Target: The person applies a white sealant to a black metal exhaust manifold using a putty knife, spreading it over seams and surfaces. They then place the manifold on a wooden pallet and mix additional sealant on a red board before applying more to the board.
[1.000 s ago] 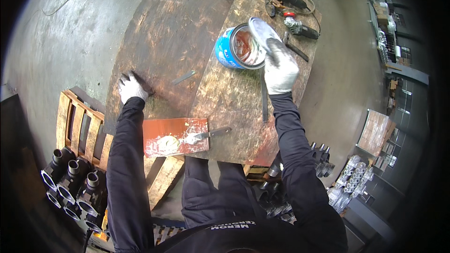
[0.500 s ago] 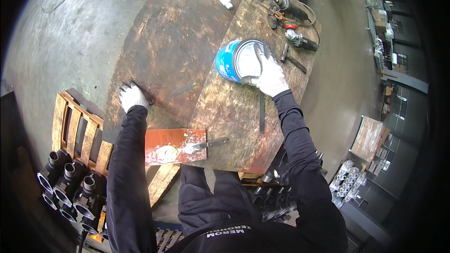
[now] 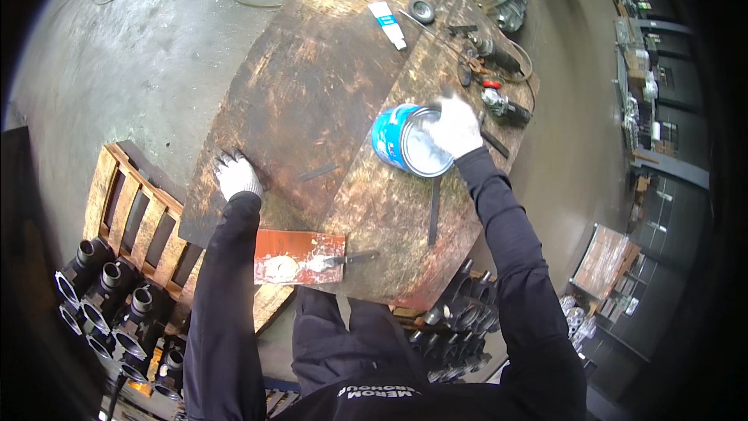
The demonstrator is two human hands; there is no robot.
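Observation:
My left hand (image 3: 238, 175), in a white glove with dark fingertips, lies on the stained wooden tabletop (image 3: 304, 86) with its fingers spread. At the right rim of a blue-labelled can (image 3: 389, 140) is my gloved right hand (image 3: 456, 126). Its fingers are smeared by motion, so their grip is unclear. The can's round, pale grey top shows towards me. A thin flat strip (image 3: 318, 171) rests between the hands. Close to my body lies a red-brown board (image 3: 273, 245) smeared with cream paste, with a dark-handled putty knife (image 3: 360, 256) across its right edge.
A dark flat bar (image 3: 433, 214) lies just below the can. Beyond it are a hammer (image 3: 495, 143), two angle grinders (image 3: 506, 107) with a cord, a white-and-blue tube (image 3: 388, 25) and a small wheel (image 3: 421, 9). A wooden pallet (image 3: 125, 203) and several black metal castings (image 3: 109, 277) stand at left.
My right hand has shifted from across the can's top to its right rim. The tabletop scene sits slightly lower and further right in view. My left hand still rests on the wood.

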